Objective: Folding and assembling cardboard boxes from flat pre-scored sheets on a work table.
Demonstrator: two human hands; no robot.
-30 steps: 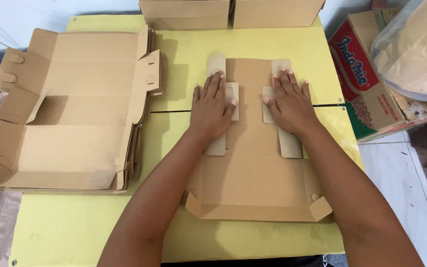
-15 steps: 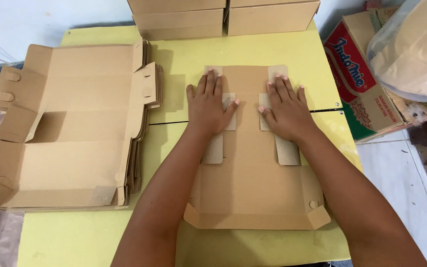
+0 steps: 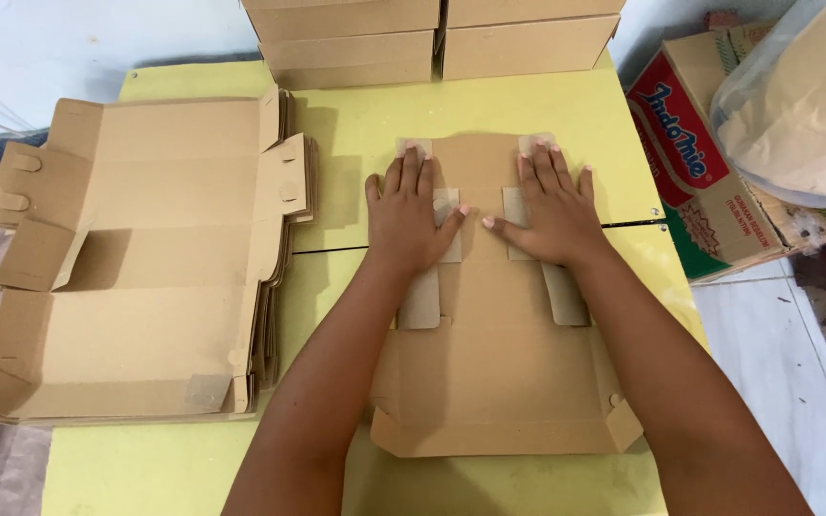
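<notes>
A: Where is the piece you are working on?

B: The flat cardboard box blank (image 3: 489, 382) lies at the middle of the yellow counter (image 3: 365, 124), its near flap close to the front edge. Your left hand (image 3: 413, 215) and right hand (image 3: 547, 210) are spread flat on it, fingers straight, gripping nothing, each pressing a folded side flap.

A: How do you press it well?

B: I'd say keep your palms on the fold lines and push evenly, so both creases run straight and parallel.

A: And the packages about you?

B: A stack of unfolded blanks (image 3: 145, 258) sits along the left edge. Closed brown boxes (image 3: 432, 33) line the back edge. Off the right edge stands a red, green and white carton (image 3: 695, 182), with a clear plastic bag (image 3: 805, 105) resting on it.
</notes>
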